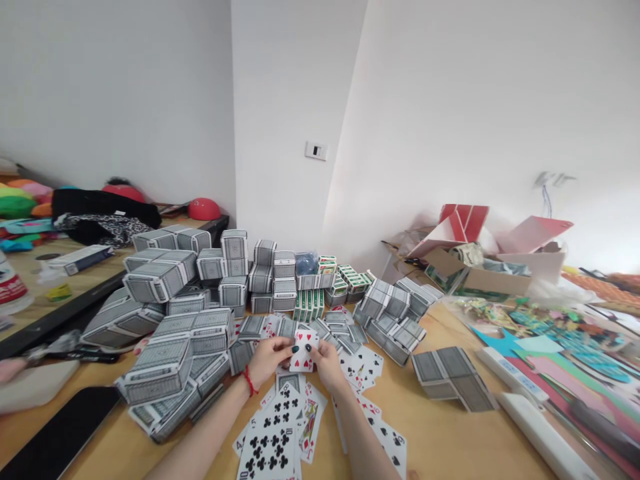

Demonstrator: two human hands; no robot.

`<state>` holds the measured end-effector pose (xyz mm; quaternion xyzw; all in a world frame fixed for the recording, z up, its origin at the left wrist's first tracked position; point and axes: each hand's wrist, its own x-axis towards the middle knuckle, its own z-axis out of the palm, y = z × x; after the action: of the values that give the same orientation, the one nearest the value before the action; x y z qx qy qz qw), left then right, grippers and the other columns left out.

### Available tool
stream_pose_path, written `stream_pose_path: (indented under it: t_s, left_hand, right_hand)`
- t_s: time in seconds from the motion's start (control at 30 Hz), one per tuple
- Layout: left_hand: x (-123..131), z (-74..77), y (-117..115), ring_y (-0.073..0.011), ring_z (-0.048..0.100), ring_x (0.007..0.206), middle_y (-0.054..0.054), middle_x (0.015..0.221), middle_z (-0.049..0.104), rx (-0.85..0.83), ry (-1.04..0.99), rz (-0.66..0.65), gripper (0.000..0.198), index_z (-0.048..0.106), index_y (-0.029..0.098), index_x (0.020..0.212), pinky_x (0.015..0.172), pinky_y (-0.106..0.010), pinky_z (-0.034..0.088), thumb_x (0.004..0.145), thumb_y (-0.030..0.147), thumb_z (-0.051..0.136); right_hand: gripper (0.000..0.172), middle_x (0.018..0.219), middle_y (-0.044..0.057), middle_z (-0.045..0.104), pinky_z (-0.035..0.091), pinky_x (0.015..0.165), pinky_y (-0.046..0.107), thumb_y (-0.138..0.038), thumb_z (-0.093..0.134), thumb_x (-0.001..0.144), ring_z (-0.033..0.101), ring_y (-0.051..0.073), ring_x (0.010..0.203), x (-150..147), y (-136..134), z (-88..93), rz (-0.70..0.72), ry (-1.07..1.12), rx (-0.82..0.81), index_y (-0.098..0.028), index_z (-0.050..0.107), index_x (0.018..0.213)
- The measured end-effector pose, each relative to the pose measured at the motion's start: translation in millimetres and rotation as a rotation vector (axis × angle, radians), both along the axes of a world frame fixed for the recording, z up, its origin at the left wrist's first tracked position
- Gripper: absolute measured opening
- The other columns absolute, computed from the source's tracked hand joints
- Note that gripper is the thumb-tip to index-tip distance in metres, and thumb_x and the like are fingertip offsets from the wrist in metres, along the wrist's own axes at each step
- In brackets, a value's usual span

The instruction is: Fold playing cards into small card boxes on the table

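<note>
A playing card with red hearts is held upright between my two hands, face toward me. My left hand, a red string on its wrist, pinches the card's left edge. My right hand grips the right edge, dark-nailed thumb on the face. Loose face-up cards, a ten of clubs among them, lie spread below and between my forearms. More cards with spades lie beyond my right wrist. Folded grey-backed card pieces sit just behind my hands.
Grey blocks of folded cards are stacked at left and along the back. Green-patterned pieces stand mid-back. A black phone-like slab lies front left. At right are a joined card piece, a white bar, coloured paper and an open carton.
</note>
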<state>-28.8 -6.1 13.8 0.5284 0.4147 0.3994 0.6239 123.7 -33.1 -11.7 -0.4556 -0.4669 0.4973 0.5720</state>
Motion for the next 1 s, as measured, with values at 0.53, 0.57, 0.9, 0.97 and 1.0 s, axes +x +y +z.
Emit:
stream_pose_path:
  t_s: [0.53,0.57,0.9,0.97,1.0]
  left_hand:
    - [5.5,0.0,-1.1,-0.0089,0.043,0.036,0.005,0.043,0.049,0.119,0.134,0.152,0.020,0.056,0.016,0.056,0.039,-0.022,0.034,0.058,0.035,0.058]
    - [5.4,0.4,-0.9,-0.0090,0.043,0.036,0.006,0.042,0.048,0.118,0.145,0.156,0.019,0.055,0.016,0.054,0.039,-0.022,0.034,0.057,0.035,0.058]
    - [4.5,0.0,-1.6,-0.0090,0.038,0.037,0.007,0.040,0.041,0.151,0.141,0.163,0.018,0.047,0.018,0.053,0.039,-0.021,0.031,0.060,0.033,0.053]
    - [5.1,-3.5,-1.7,-0.0091,0.037,0.038,0.008,0.042,0.039,0.188,0.148,0.181,0.019,0.044,0.019,0.053,0.040,-0.021,0.030,0.062,0.034,0.051]
    - [5.6,-5.3,-1.9,-0.0091,0.036,0.039,0.008,0.043,0.038,0.218,0.156,0.199,0.020,0.042,0.019,0.053,0.040,-0.021,0.030,0.063,0.034,0.050]
  right_hand:
    - [0.031,0.056,0.002,0.061,0.041,0.051,0.026,-0.044,0.068,0.062,0.054,0.014,0.050,-3.4,-3.7,14.2,0.090,0.070,-0.030,-0.014,0.060,0.066]
    - [0.032,0.056,0.002,0.061,0.041,0.052,0.026,-0.044,0.068,0.061,0.054,0.014,0.051,-3.7,-3.5,14.2,0.091,0.071,-0.031,-0.014,0.060,0.066]
    - [0.034,0.052,0.000,0.058,0.039,0.049,0.025,-0.048,0.068,0.058,0.049,0.013,0.047,-5.4,-0.5,9.3,0.047,0.028,-0.043,-0.016,0.055,0.058]
    - [0.034,0.052,0.000,0.057,0.039,0.049,0.025,-0.047,0.068,0.058,0.049,0.013,0.048,-5.7,1.1,5.7,0.027,0.014,-0.061,-0.016,0.055,0.058]
    - [0.034,0.052,0.000,0.057,0.038,0.049,0.025,-0.047,0.068,0.058,0.049,0.013,0.048,-5.8,1.7,4.2,0.019,0.010,-0.068,-0.015,0.055,0.059]
